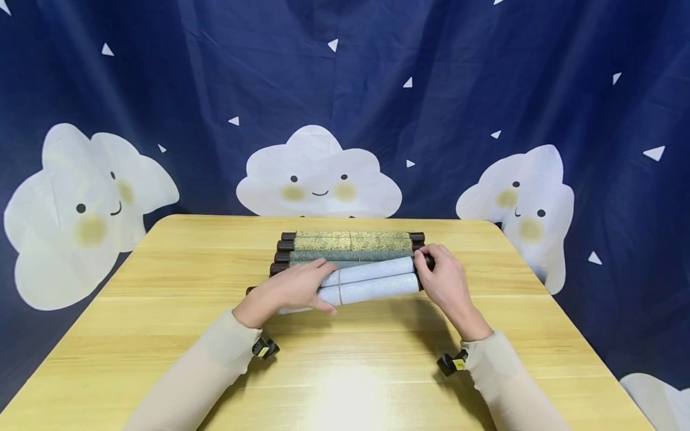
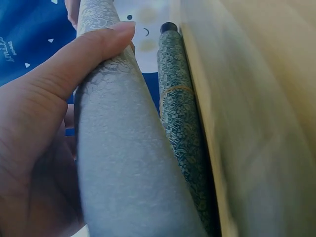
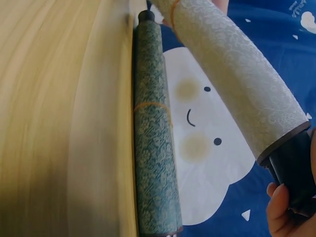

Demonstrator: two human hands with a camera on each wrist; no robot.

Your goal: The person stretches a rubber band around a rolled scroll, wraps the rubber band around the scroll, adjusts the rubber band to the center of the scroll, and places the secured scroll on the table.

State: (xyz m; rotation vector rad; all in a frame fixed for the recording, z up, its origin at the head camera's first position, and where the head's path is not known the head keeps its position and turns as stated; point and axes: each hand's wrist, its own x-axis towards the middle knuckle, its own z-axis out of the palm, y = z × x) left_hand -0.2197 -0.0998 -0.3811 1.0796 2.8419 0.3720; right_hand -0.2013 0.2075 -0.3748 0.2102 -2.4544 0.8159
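Observation:
Two pale, silvery-white patterned scrolls (image 1: 372,281) lie side by side with a thin band around them, lifted and slightly tilted with the right end higher in the head view. My left hand (image 1: 293,286) grips them left of the band; its thumb (image 2: 106,42) lies across the pale surface in the left wrist view. My right hand (image 1: 444,278) holds the dark end knob (image 3: 294,170) at their right end. Just behind them on the table are green patterned scrolls (image 3: 155,133), also banded and partly hidden by the pale ones in the head view.
Yellow-gold patterned scrolls (image 1: 323,242) with dark ends lie farther back, parallel to the green ones. All are on a light wooden table (image 1: 178,281). Behind the table's far edge hangs a dark blue curtain (image 1: 205,72) printed with smiling clouds.

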